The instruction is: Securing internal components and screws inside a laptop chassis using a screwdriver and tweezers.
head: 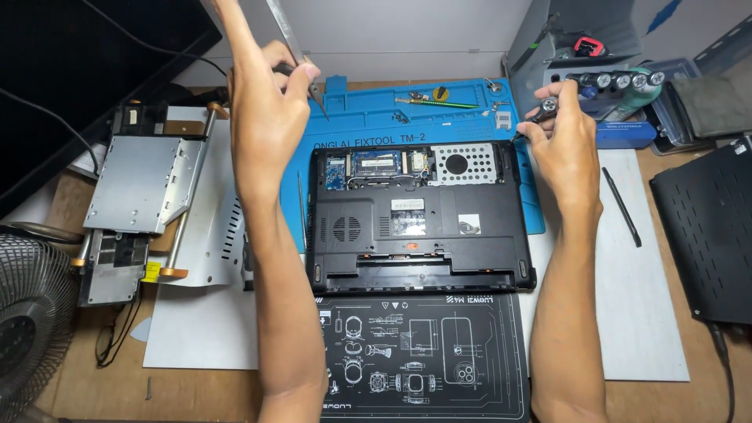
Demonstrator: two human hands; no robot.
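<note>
A black laptop (415,227) lies upside down on a blue repair mat (439,117), its back covers off so the circuit board and a perforated drive bay show. My left hand (270,110) is raised above the mat's far left corner, pinching a long thin metal tool (291,39) between thumb and fingers. My right hand (560,145) hovers by the laptop's far right corner and grips a small screwdriver (547,110) with a silver cap, its tip pointing down toward that corner.
A rack of screwdriver bits (619,80) stands at the back right. A black pry stick (621,206) lies on a white sheet to the right, beside a black perforated panel (705,235). Removed metal drive parts (137,196) sit left; a fan (31,321) lower left; a black printed mat (423,356) in front.
</note>
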